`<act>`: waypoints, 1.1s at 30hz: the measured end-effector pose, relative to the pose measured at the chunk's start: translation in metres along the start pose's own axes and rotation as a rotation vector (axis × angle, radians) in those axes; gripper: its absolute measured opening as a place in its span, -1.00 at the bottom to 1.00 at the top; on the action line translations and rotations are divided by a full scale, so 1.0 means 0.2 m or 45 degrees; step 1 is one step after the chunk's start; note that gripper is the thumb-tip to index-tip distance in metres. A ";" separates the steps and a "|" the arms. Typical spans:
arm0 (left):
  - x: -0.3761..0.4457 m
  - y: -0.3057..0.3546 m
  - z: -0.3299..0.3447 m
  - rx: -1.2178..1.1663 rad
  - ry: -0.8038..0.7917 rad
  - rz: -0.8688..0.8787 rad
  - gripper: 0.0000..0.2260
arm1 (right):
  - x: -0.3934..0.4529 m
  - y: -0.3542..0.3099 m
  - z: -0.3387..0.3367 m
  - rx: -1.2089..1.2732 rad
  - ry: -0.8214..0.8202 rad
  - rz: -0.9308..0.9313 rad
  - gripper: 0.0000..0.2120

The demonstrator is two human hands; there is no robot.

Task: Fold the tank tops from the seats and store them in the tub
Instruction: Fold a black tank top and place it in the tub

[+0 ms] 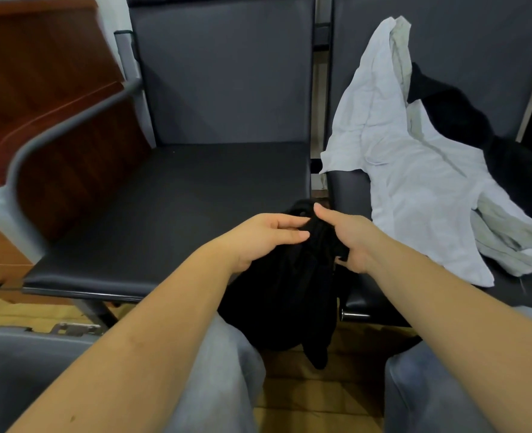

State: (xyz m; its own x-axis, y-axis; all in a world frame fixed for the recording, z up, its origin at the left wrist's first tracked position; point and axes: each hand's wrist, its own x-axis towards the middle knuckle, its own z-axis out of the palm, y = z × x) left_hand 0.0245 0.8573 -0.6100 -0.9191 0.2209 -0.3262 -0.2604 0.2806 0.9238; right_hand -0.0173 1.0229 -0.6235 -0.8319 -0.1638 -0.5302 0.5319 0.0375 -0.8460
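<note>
over the seat edge, both hands' grip, left hand (268, 237) and right hand (349, 242), pinching black tank top (283, 295)

Both my forearms reach forward, bare. Left hand (268, 237) and right hand (349, 242) sit close together, fingers curled, each pinching the black tank top (289, 292) between them.

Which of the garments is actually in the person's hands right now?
The black garment hanging between the knees, gripped by both the left hand and right hand. The white tops lie untouched on the right seat.
</note>
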 end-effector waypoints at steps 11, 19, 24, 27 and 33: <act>-0.16 -0.09 -0.24 0.599 0.345 -0.231 -0.68 | 0.08 -0.05 -0.14 0.143 0.380 -0.126 -0.51; -0.24 -0.23 -0.42 -0.187 0.589 -0.376 -0.75 | -0.03 0.00 -0.05 -0.476 -0.079 -0.931 -0.83; -0.30 -0.26 -0.47 -0.417 0.782 -0.374 -0.90 | -0.09 0.07 -0.02 -1.317 -0.485 -0.837 -0.73; -0.31 -0.28 -0.49 -0.460 0.823 -0.359 -0.88 | -0.12 0.05 -0.01 -1.333 -0.510 -0.773 -0.56; -0.31 -0.30 -0.52 -0.479 0.795 -0.335 -0.84 | -0.13 -0.01 -0.15 -1.728 -0.368 -0.479 -0.37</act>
State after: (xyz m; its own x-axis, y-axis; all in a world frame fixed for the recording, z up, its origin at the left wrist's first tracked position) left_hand 0.0666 0.7295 -0.6241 -0.7804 -0.4081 -0.4738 -0.4733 -0.1097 0.8741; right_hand -0.0012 1.0563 -0.6085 -0.7382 -0.5596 -0.3767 -0.4045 0.8141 -0.4167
